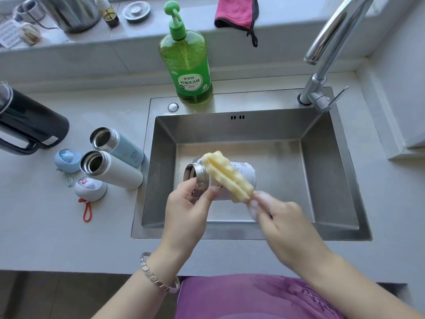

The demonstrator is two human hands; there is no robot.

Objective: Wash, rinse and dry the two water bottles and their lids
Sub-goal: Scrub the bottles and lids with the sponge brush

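Left hand (pixel 186 204) and right hand (pixel 284 218), fingers curled, close together.

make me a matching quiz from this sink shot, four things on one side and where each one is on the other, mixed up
Things
1. yellow sponge brush
2. green soap bottle
3. pink cloth
4. white lid with orange loop

Places
a. on the counter left of the sink
b. on the ledge behind the sink
c. in the right hand
d. on the sink's back rim

Pairs: 1-c, 2-d, 3-b, 4-a
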